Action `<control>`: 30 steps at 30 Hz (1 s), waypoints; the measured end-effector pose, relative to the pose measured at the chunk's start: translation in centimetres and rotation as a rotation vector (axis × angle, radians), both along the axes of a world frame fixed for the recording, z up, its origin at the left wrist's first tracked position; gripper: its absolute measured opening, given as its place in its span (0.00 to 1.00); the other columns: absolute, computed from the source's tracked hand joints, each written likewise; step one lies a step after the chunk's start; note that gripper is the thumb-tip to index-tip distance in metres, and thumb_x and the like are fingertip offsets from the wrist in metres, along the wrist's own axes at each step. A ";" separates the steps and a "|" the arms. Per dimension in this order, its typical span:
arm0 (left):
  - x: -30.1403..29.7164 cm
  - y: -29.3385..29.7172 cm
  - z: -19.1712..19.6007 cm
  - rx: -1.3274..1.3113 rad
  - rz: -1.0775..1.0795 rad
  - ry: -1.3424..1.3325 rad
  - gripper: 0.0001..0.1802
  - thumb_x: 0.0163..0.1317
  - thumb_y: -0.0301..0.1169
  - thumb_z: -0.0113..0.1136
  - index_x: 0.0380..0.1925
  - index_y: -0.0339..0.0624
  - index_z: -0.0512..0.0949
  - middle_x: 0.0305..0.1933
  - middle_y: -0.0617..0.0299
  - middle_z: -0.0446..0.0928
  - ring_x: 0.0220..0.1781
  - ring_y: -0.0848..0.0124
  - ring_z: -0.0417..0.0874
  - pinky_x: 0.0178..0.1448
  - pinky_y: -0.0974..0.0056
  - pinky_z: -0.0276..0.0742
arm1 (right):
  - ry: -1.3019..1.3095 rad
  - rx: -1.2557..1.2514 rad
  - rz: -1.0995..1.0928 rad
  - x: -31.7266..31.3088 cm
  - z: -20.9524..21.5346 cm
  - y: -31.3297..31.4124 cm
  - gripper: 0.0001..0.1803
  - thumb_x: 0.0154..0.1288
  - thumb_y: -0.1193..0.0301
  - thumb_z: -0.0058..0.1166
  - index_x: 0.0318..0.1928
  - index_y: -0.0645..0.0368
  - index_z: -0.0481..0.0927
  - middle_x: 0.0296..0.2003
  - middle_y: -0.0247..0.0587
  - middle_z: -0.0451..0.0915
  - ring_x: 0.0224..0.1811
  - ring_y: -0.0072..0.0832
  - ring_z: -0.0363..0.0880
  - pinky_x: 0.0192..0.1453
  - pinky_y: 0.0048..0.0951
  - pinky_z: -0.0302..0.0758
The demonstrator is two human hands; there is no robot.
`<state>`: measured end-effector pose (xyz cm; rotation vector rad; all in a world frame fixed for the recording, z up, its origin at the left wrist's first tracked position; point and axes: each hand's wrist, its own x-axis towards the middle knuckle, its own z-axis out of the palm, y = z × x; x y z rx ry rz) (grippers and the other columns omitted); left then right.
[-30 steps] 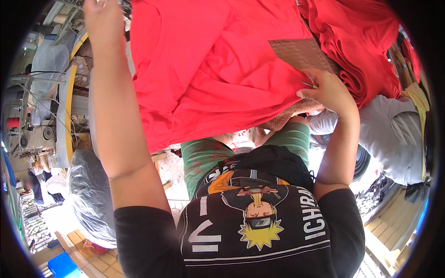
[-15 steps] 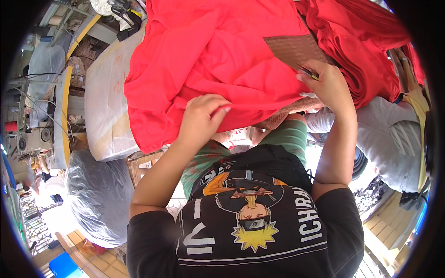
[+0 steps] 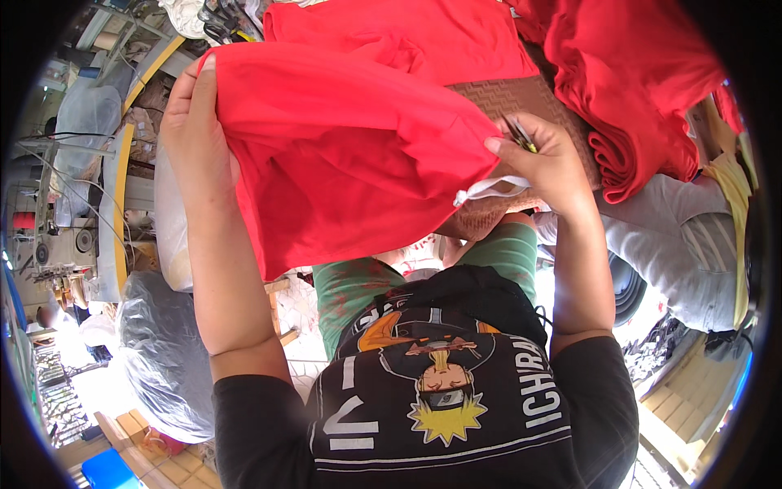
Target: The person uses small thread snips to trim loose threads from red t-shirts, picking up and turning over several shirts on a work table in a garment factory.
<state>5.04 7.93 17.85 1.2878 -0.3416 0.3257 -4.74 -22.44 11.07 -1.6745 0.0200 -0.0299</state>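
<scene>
A piece of red fabric [image 3: 350, 163] is stretched up between my two hands, with a deep fold sagging in its middle. My left hand [image 3: 195, 122] is closed on its upper left edge, thumb on top. My right hand [image 3: 542, 155] pinches its right corner. Tucked in that same hand is a small pair of thread snips [image 3: 521, 134] with dark, pointed blades and yellow on the handle. A white strip [image 3: 493, 189] hangs from the fabric just below my right hand.
More red fabric [image 3: 407, 33] lies beyond on a brown textured surface [image 3: 521, 94]. A folded red pile [image 3: 635, 90] is at the right, beside a person in grey clothing [image 3: 672, 244]. Plastic-wrapped bundles [image 3: 163, 350] and sewing machinery [image 3: 69, 244] stand at left.
My left hand has moved left and away from me, lifting and spreading the red fabric. My right hand has shifted slightly left and now pinches the fabric's corner. The white strip has come into view.
</scene>
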 end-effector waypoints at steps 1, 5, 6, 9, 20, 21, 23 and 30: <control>0.2 0.3 0.1 -0.009 -0.002 0.005 0.09 0.66 0.28 0.52 0.38 0.33 0.76 0.37 0.60 0.80 0.37 0.79 0.79 0.44 0.74 0.74 | -0.020 0.028 0.009 0.0 0.3 -0.2 0.06 0.61 0.72 0.59 0.36 0.61 0.80 0.29 0.28 0.78 0.32 0.14 0.73 0.38 0.19 0.70; 0.2 -0.3 -0.5 0.006 -0.042 0.075 0.08 0.66 0.28 0.52 0.39 0.34 0.76 0.37 0.62 0.80 0.36 0.80 0.78 0.43 0.75 0.74 | -0.027 0.127 0.013 0.0 0.7 -0.4 0.07 0.60 0.72 0.59 0.36 0.62 0.80 0.30 0.25 0.78 0.34 0.12 0.72 0.41 0.18 0.69; 0.1 -0.3 -0.5 0.009 -0.063 0.076 0.08 0.66 0.28 0.52 0.39 0.34 0.76 0.37 0.62 0.80 0.36 0.80 0.78 0.43 0.75 0.74 | -0.024 0.136 0.024 0.0 0.8 -0.4 0.07 0.60 0.71 0.60 0.36 0.62 0.80 0.30 0.25 0.78 0.34 0.12 0.72 0.41 0.18 0.69; -0.1 -0.6 -0.6 0.030 -0.057 0.080 0.08 0.66 0.28 0.52 0.38 0.34 0.77 0.37 0.63 0.80 0.36 0.81 0.78 0.42 0.76 0.73 | -0.058 -0.038 0.053 -0.2 0.8 0.1 0.10 0.58 0.70 0.62 0.38 0.63 0.80 0.31 0.26 0.79 0.34 0.13 0.73 0.42 0.19 0.69; -6.1 -0.6 -1.4 1.018 -0.837 0.096 0.23 0.55 0.40 0.64 0.46 0.36 0.77 0.44 0.53 0.79 0.50 0.60 0.79 0.56 0.62 0.71 | -0.602 0.033 -0.050 -2.5 4.4 -1.3 0.07 0.62 0.80 0.51 0.41 0.65 0.77 0.33 0.31 0.77 0.32 0.14 0.70 0.39 0.16 0.66; -5.8 -0.3 -2.3 1.081 -0.650 0.008 0.24 0.54 0.40 0.65 0.48 0.37 0.76 0.47 0.53 0.77 0.52 0.58 0.77 0.58 0.61 0.70 | -0.556 0.078 -0.069 -2.8 4.7 -2.0 0.07 0.62 0.78 0.51 0.41 0.64 0.77 0.32 0.30 0.76 0.32 0.13 0.68 0.38 0.15 0.65; -4.1 0.2 -4.6 1.185 -0.271 -0.166 0.27 0.53 0.40 0.66 0.52 0.39 0.74 0.53 0.52 0.74 0.56 0.56 0.74 0.61 0.60 0.67 | -0.481 0.115 -0.106 -3.0 5.0 -2.4 0.07 0.63 0.77 0.52 0.42 0.64 0.77 0.32 0.28 0.74 0.31 0.11 0.66 0.37 0.14 0.63; 5.3 3.7 -11.4 1.375 0.561 0.255 0.43 0.51 0.50 0.64 0.61 0.35 0.63 0.62 0.43 0.64 0.65 0.49 0.64 0.64 0.51 0.62 | -0.260 -0.073 -0.147 -1.5 4.7 -0.5 0.20 0.59 0.80 0.55 0.53 0.62 0.73 0.45 0.34 0.77 0.50 0.20 0.73 0.55 0.20 0.66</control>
